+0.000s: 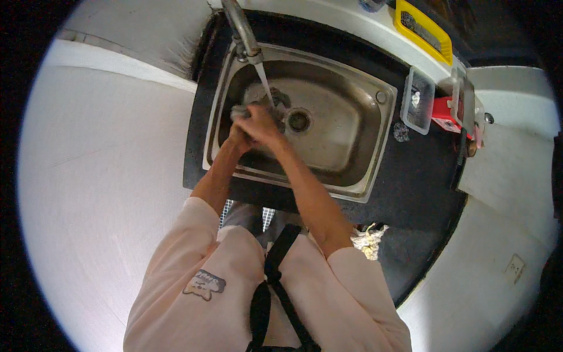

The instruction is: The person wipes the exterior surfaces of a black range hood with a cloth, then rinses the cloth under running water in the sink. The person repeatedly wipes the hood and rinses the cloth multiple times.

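Both my hands are together over the left part of a stainless steel sink (334, 145), closed around a wet grey cloth (239, 112). My right hand (262, 124) lies across the top of the bundle, and my left hand (239, 137) is below and partly hidden by it. Water runs from the metal faucet (244, 33) just beyond my hands. More dark, wet material (278, 97) lies on the basin floor under the stream. The drain (299, 120) is right of my hands.
Right of the sink stand a clear plastic container (418, 101), a steel scourer (400, 131) and a red box (446, 115). A yellow basket (424, 33) sits on the ledge behind. A crumpled pale cloth (370, 241) lies near my right elbow. White walls flank the black counter (409, 185).
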`<state>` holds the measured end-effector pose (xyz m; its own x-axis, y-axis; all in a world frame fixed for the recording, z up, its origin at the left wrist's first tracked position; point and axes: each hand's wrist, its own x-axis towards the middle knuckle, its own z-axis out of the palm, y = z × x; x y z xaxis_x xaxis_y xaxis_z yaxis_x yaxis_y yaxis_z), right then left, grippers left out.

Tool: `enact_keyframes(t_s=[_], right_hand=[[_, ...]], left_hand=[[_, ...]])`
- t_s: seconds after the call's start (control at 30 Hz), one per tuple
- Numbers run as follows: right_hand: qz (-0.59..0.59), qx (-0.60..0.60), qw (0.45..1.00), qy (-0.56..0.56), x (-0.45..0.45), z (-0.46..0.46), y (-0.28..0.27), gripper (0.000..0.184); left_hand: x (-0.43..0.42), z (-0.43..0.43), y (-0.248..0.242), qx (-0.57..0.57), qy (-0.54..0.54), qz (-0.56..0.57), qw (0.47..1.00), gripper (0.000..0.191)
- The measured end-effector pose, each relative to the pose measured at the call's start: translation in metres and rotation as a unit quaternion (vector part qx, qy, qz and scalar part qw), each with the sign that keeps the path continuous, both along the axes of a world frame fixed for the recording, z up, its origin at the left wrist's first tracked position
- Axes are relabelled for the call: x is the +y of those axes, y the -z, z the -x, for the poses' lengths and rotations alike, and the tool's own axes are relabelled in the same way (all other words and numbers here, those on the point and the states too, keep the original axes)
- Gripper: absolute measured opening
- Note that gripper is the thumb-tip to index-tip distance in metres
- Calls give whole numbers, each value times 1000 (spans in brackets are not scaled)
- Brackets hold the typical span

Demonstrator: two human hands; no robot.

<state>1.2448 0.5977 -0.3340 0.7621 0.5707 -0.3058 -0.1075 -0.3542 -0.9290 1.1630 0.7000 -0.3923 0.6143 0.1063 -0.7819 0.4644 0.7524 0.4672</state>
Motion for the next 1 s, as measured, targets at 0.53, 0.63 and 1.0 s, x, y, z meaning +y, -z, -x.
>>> enact_keyframes(t_s=[0.53, 0.63, 1.0], right_hand=[[269, -155, 942, 127, -32, -44, 57, 56], [80, 56, 959, 266, -59, -61, 75, 64], [224, -50, 963, -138, -88, -29, -5, 96]], left_hand=[[-24, -25, -13, 47, 2, -24, 999, 66], [-13, -20, 10, 94, 175, -217, 956, 59], [7, -66, 8, -135, 377, -524, 752, 52]])
